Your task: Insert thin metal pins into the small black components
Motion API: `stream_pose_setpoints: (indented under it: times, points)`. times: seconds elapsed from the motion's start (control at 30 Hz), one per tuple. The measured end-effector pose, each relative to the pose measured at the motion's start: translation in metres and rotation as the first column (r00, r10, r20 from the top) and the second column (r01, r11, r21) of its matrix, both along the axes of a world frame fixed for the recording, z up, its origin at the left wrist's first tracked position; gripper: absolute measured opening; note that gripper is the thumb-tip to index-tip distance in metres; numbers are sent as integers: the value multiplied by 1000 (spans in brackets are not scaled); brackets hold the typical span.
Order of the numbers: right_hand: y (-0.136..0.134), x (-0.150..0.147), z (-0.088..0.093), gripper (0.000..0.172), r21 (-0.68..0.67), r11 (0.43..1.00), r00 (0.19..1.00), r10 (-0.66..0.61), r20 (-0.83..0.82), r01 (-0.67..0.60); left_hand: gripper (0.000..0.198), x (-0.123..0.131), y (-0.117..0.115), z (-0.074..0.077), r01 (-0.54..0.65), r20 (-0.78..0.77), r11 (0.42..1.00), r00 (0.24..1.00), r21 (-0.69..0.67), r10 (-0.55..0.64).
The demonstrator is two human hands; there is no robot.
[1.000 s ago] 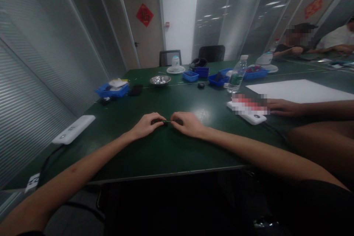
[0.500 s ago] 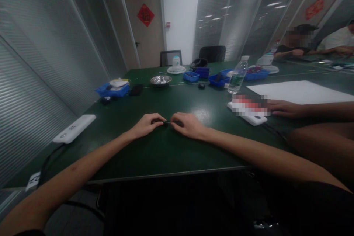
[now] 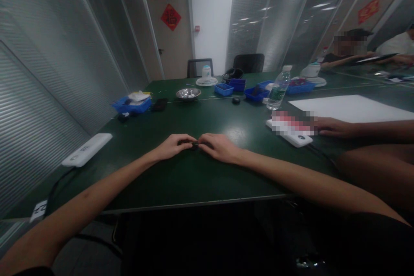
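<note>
My left hand [image 3: 173, 146] and my right hand [image 3: 219, 147] rest on the dark green table [image 3: 194, 172], fingertips meeting in the middle. Both hands are closed in a pinch on a small dark object [image 3: 194, 143] between them; it is too small and dim to name. The fingers hide most of it.
A white power strip [image 3: 86, 150] lies at the left edge. Another person's hand [image 3: 331, 126] rests by a second white strip [image 3: 293, 136] at right. Farther back stand blue trays [image 3: 132, 104], a metal bowl [image 3: 188, 93], a water bottle [image 3: 278, 89] and a white sheet [image 3: 349, 108]. People sit at the far right.
My two hands have drawn slightly closer, so the fingertips now touch over the small object. Little else has moved.
</note>
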State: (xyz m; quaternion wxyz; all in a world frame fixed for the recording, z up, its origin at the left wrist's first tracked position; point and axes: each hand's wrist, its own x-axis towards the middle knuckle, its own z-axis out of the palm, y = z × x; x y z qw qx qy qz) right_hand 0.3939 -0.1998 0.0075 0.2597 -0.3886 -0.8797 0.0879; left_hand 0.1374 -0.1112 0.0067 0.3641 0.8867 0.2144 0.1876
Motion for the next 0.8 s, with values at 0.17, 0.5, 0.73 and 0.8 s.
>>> stream_pose_setpoints:
  times: [0.17,0.5,0.73,0.8]
  points:
    - [1,-1,-1,22,2,1000,1000,20,-3,-20,34,0,0,2,13,-37,997,999,-73,-15]
    - [5,0,0,17,-56,998,996,18,-85,-22,42,1,-1,0,-39,-8,996,999,-81,39]
    - [2,-2,4,17,-73,996,993,51,-106,-59,40,7,-14,-1,-27,7,997,1000,77,27]
    - [2,-2,2,16,-77,995,993,53,-105,-61,36,9,-20,-2,-39,8,979,999,199,38]
